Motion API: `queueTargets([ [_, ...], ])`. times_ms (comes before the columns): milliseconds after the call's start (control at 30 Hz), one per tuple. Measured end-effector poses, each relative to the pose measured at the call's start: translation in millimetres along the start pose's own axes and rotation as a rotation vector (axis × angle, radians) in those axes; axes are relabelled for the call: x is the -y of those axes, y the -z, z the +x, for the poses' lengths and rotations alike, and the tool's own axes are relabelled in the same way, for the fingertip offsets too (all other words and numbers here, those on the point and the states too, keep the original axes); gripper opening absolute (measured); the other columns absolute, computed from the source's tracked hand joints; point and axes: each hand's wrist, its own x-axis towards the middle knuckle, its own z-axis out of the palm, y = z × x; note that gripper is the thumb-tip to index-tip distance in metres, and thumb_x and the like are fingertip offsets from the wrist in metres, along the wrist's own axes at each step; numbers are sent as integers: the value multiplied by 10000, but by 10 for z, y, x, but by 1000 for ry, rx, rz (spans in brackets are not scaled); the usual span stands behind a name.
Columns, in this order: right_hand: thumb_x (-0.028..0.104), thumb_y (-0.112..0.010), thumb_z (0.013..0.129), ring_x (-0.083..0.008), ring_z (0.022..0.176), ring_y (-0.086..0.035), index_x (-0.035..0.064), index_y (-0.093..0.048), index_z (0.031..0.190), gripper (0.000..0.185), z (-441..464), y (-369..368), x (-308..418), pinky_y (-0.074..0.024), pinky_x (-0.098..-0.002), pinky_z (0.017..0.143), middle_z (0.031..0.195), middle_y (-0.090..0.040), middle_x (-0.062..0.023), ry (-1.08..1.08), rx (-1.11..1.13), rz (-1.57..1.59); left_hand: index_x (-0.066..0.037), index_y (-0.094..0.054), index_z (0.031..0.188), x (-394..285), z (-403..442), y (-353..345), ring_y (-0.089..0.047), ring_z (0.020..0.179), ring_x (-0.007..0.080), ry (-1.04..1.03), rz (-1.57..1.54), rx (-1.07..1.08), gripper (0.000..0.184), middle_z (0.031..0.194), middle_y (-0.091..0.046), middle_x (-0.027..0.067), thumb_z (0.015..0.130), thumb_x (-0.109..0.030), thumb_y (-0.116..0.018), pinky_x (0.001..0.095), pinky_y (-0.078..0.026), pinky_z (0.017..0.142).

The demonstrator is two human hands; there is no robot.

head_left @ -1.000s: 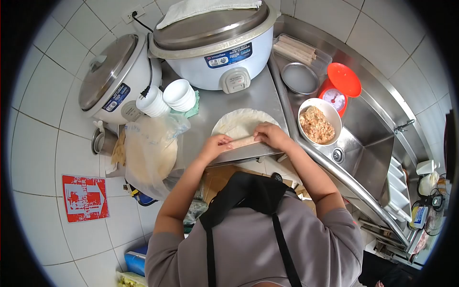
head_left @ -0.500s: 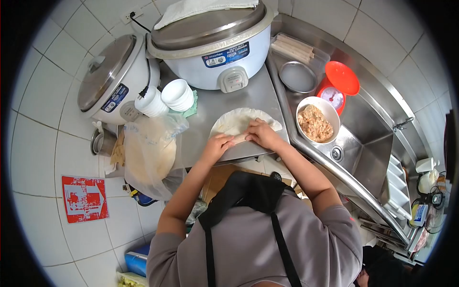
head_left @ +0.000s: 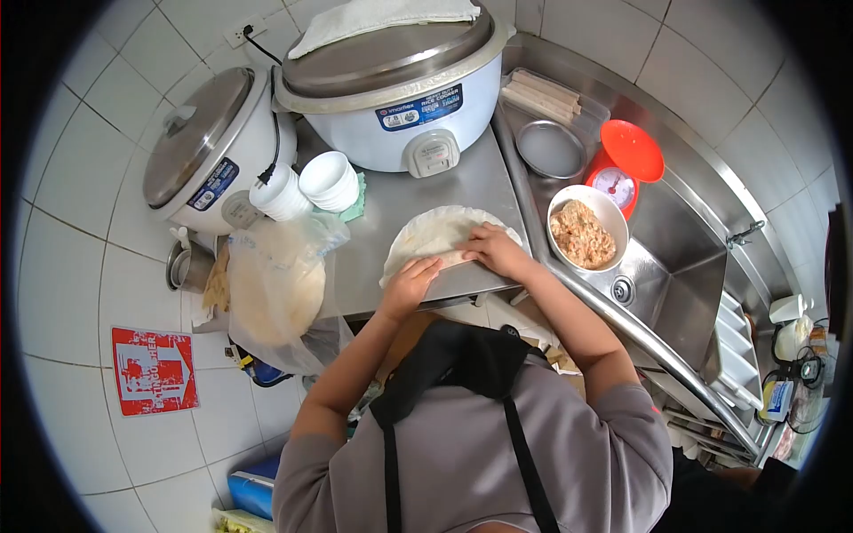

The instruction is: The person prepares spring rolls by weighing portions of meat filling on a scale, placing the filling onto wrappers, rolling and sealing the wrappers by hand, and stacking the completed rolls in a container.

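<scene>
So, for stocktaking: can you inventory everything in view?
Wrapper: 1, pale, under both hands
Counter: 1, silver, beneath wrapper
Rice cookers: 2, white, counter's back
Cloth: 1, white, on larger cooker
Bowl stacks: 2, white, before cookers
Plastic bag: 1, clear, counter's left
Pot: 1, silver, left of bag
Bowl: 1, white, right of counter
Filling: 1, orange, in bowl
Scale: 1, red, behind bowl
Pan: 1, grey, left of scale
Container: 1, clear, behind pan
Rolls: several, pale, in container
Sink: 1, silver, right
Sign: 1, red, left wall
Far-right items: too small to count
Left hand: 1, bare, on wrapper
Right hand: 1, bare, on wrapper
</scene>
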Motion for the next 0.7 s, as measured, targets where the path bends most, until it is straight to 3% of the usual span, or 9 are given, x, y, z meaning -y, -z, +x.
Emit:
queueTargets([
  [167, 167, -648, 740, -281, 849, -525, 88, -659, 987, 260, -429, 414, -289, -439, -367, 777, 857, -572, -81, -81, -69, -13, -29, -635, 1012, 37, -12, 34, -579, 938, 253, -5, -34, -1, 250, 1022, -628, 97, 778, -117, -625, 323, -475, 822],
  [267, 110, -648, 727, -280, 851, -536, 70, -659, 950, 227, -471, 562, -276, -445, -360, 776, 865, -579, -84, -105, -149, -175, -24, -638, 1005, 52, -14, 23, -578, 936, 257, 18, -79, -5, 237, 1022, -628, 94, 791, -125, -621, 329, -472, 816],
  [367, 70, -642, 701, -272, 854, -545, 60, -659, 895, 194, -210, 389, -23, -457, -348, 763, 861, -583, -83, 144, -181, -180, -34, -656, 987, 69, -18, -17, -577, 939, 253, 67, -90, -10, 222, 1029, -633, 94, 806, -157, -619, 337, -457, 835],
  [467, 69, -646, 679, -270, 842, -548, 61, -668, 845, 168, -116, 37, 91, -456, -358, 751, 840, -595, -72, -3, -44, -97, -34, -647, 1009, 92, 42, 40, -576, 940, 263, 130, -145, 67, 255, 1041, -627, 100, 801, -180, -628, 341, -458, 831],
  [567, 50, -643, 709, -272, 806, -552, 54, -673, 841, 136, -9, -10, -103, -452, -344, 715, 816, -595, -84, -32, -73, 45, -34, -635, 1034, -28, 148, 59, -576, 936, 269, 91, -7, -29, 281, 1031, -624, 102, 802, -193, -629, 342, -460, 823],
  [700, 78, -662, 694, -263, 816, -533, 69, -685, 837, 145, 94, -18, -230, -443, -359, 729, 806, -581, -65, -80, -43, 118, -52, -629, 1057, 3, 214, -72, -578, 925, 268, 81, -18, 14, 289, 1005, -624, 108, 801, -185, -631, 335, -467, 803],
])
